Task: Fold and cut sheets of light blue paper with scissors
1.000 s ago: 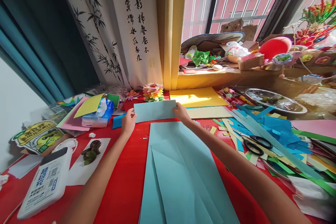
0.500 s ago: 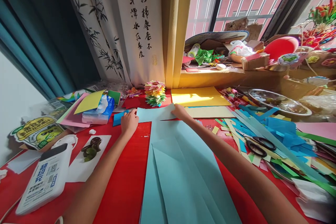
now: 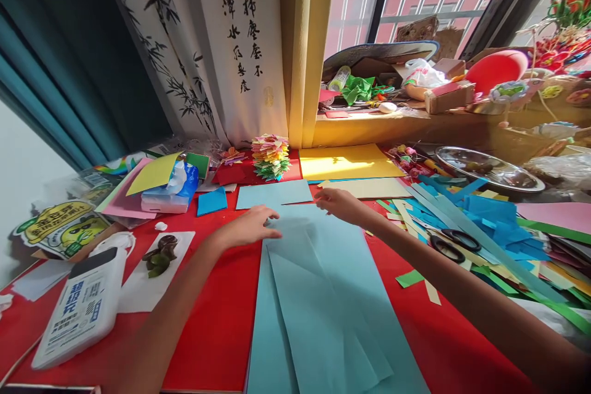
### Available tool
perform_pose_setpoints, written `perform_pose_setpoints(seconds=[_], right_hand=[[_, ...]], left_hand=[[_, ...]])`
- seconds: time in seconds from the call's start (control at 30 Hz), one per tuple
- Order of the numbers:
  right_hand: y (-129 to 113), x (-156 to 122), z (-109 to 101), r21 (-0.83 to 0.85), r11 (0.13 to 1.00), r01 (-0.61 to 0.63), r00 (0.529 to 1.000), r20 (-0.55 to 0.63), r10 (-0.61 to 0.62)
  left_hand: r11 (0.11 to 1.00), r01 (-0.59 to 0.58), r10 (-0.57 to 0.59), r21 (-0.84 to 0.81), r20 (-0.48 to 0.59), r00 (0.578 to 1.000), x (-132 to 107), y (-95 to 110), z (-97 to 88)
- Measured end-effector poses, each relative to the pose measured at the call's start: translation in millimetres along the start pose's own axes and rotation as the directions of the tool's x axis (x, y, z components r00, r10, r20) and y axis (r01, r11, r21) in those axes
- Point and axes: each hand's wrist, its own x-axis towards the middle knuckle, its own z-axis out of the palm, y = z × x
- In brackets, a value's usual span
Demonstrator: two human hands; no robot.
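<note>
Left hand [image 3: 253, 225] and right hand [image 3: 338, 204] overhang blue paper [image 3: 309, 295].

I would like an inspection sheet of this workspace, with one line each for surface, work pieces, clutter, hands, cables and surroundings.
Surface: red table, partly covered.
Work pieces: light-blue sheets down the middle; light-blue strip at their far end.
Clutter: paper scraps and scissors at right; white case at left.
Hands: left hand open at the sheets' left edge; right hand near the strip; nothing seen held.
Cables: pale cord beside the white case.
Surroundings: teal curtain, bamboo scroll, barred window.
</note>
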Motion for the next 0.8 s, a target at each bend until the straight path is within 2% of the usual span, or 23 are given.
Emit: perform_pose_setpoints(seconds=[0.07,0.17,0.3,0.4,0.57,0.7,0.8], right_hand=[[8,-20,-1,0.092,0.995,-0.041,0.996,0.087,0.033],[15,-45,2,0.295,0.946,-0.135,0.981,0.175,0.085],[14,-65,12,0.692,0.673,-0.263,0.965,0.205,0.166],[11,-71,19,0.766,0.59,-0.254,0.967,0.181,0.181],[13,-77,25,0.786,0.578,-0.219,0.976,0.165,0.145],[19,-80,27,0.765,0.618,-0.184,0.983,0.14,0.119],[21,-81,28,0.771,0.614,-0.171,0.985,0.143,0.094]], left_hand=[[0.998,-0.029,0.035,-0.055,0.106,0.994,-6,13,5.7],[0.994,-0.042,0.054,-0.101,0.123,0.991,-8,21,13.6],[0.991,-0.036,0.048,-0.127,0.089,0.995,-3,25,21.3],[0.993,0.037,-0.026,-0.113,0.092,0.995,-2,33,26.6],[0.975,0.178,-0.164,-0.134,0.108,0.981,-3,41,33.2],[0.965,0.124,-0.103,-0.232,0.102,0.989,1,37,35.7],[0.95,0.091,-0.057,-0.3,0.121,0.991,4,35,36.1]])
